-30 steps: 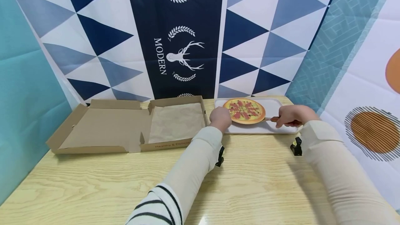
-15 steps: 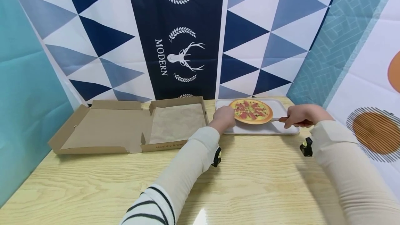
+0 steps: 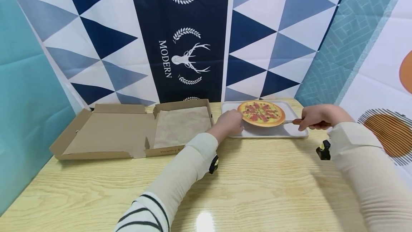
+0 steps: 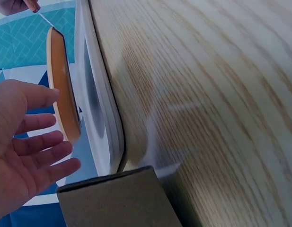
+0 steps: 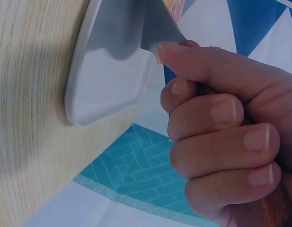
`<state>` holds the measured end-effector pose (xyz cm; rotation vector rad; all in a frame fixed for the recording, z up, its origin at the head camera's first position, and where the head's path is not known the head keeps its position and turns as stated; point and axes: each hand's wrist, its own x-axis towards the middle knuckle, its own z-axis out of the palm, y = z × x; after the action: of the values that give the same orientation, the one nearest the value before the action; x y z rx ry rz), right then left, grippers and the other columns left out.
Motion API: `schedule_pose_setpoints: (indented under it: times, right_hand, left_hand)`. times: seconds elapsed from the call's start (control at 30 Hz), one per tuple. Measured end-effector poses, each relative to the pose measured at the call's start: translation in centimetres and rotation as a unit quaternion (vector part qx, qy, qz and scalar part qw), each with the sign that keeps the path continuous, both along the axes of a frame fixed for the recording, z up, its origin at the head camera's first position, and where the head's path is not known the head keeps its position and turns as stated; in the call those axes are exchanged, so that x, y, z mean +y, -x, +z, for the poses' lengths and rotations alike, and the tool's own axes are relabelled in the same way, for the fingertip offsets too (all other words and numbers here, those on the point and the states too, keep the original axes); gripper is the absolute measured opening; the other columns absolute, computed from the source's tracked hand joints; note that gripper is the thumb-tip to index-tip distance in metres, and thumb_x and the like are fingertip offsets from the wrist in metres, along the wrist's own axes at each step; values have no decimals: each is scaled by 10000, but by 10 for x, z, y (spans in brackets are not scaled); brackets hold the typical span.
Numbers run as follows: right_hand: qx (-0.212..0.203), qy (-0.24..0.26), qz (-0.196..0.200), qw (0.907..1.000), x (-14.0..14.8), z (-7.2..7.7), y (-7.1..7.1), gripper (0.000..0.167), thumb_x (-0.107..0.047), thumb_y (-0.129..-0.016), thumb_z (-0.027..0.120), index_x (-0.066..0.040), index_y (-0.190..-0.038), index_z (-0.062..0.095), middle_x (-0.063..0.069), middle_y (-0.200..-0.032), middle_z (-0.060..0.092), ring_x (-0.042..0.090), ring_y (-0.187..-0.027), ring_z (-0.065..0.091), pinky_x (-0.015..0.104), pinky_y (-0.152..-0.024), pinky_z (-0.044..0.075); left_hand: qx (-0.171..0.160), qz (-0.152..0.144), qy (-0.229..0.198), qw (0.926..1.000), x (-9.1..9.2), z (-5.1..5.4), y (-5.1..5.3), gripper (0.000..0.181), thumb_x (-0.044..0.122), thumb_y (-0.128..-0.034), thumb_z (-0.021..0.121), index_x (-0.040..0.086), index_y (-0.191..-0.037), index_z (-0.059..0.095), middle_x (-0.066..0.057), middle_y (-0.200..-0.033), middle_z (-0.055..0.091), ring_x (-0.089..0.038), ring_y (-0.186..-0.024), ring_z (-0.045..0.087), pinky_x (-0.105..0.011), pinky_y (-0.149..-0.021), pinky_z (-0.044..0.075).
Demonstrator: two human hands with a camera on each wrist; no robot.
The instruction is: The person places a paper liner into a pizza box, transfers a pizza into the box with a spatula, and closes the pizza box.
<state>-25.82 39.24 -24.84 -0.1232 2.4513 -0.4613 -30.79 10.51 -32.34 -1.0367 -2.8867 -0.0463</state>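
Note:
A round pizza (image 3: 262, 114) with red toppings rests on a metal pizza server, held above a white tray (image 3: 291, 131). My right hand (image 3: 317, 115) grips the server's wooden handle (image 5: 269, 213), fingers curled around it and the thumb lying toward the blade (image 5: 160, 28). At the pizza's left edge is my left hand (image 3: 229, 121). In the left wrist view its fingers are spread and loosely bent, with the thumb tip at the rim of the pizza (image 4: 63, 85); whether it touches is hard to tell. A gap shows between pizza and tray.
An open cardboard pizza box (image 3: 106, 131) stands to the left, its base lined with brown paper (image 3: 180, 124). A box corner (image 4: 117, 198) lies close below my left hand. Patterned cloth walls (image 3: 193, 46) border the wooden table (image 3: 251, 182) at the back and sides.
My right hand has moved right, carrying the server and pizza with it. My left hand stays near the pizza's left edge, its forearm shifting a little left.

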Motion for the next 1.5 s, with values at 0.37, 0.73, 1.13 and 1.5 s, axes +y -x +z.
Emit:
schedule_pose_setpoints:
  times: [0.37, 0.73, 1.13, 1.5]
  right_hand:
    - [71, -117, 113, 9998, 0, 11, -10, 281, -217, -918, 635, -149, -660, 544, -66, -492, 360, 55, -437, 305, 202, -457, 301]
    - [-69, -46, 62, 9999, -3, 20, -17, 158, -205, -904, 632, -52, -872, 608, -55, -522, 391, 65, -449, 305, 204, -451, 288]
    - [-128, -59, 308, 9994, -15, 23, -16, 114, -171, -885, 632, -68, -839, 618, -54, -512, 393, 64, -427, 316, 194, -429, 280]
    - [-118, -7, 368, 9993, -27, 29, -17, 121, -170, -898, 633, -65, -841, 617, -52, -518, 396, 66, -430, 324, 203, -440, 292]
  left_hand:
    - [683, -787, 43, 9946, -15, 5, -11, 402, 394, -932, 628, 57, -1150, 641, -63, -1036, 611, -178, -913, 602, -295, -850, 503]
    - [632, -818, -58, 9946, -31, 9, -22, 408, 420, -918, 648, 105, -1177, 653, -68, -1119, 601, -184, -957, 568, -297, -844, 487]
    - [623, -686, -330, 9952, -53, 6, -32, 427, 437, -910, 659, 125, -1201, 673, -39, -1083, 581, -168, -948, 515, -279, -814, 459]
    - [658, -520, -418, 9956, -70, 6, -36, 425, 424, -911, 655, 86, -1169, 673, -67, -1073, 594, -188, -954, 559, -314, -853, 489]
